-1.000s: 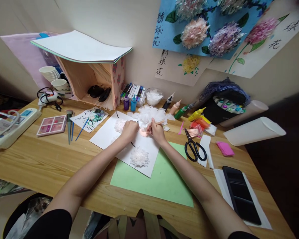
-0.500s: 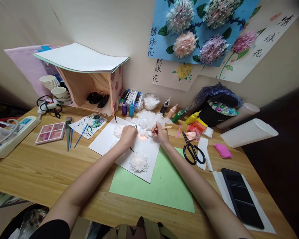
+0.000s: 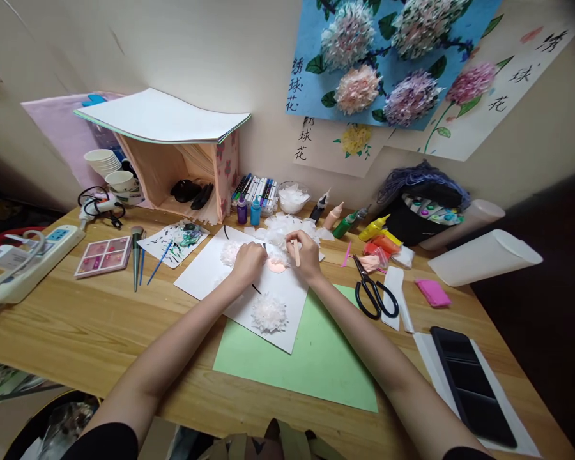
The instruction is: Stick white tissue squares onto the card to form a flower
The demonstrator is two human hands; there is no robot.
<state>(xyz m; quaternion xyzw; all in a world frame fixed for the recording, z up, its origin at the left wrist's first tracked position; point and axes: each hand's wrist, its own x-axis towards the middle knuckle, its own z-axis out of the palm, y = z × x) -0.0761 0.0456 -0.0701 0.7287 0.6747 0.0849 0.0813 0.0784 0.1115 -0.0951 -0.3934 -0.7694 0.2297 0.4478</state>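
Observation:
My right hand (image 3: 305, 257) grips a flat wooden stick (image 3: 296, 253), held upright just beside a peach clay disc (image 3: 276, 266) with white petals at its far edge. On the disc's other side, my left hand (image 3: 250, 263) lies low over the white paper (image 3: 201, 263), its fingers curled; what they hold, if anything, is hidden. A fluffy pale-pink paper flower (image 3: 269, 313) sits nearer to me on that paper, and another pale flower (image 3: 229, 253) is partly covered by my left hand. Beyond my hands spreads a heap of thin white paper pieces (image 3: 285, 229).
Black scissors (image 3: 374, 295) lie to the right, by a pink packet (image 3: 432, 292) and a black tray (image 3: 472, 383). Green paper (image 3: 297, 377) extends under the white sheet. Paint bottles (image 3: 345, 225) stand behind; brushes (image 3: 137, 259) and a power strip (image 3: 38, 265) are left.
The wooden stick in my right hand has swung from nearly level to upright, and that hand has shifted slightly left. My left hand stays over the same spot on the paper.

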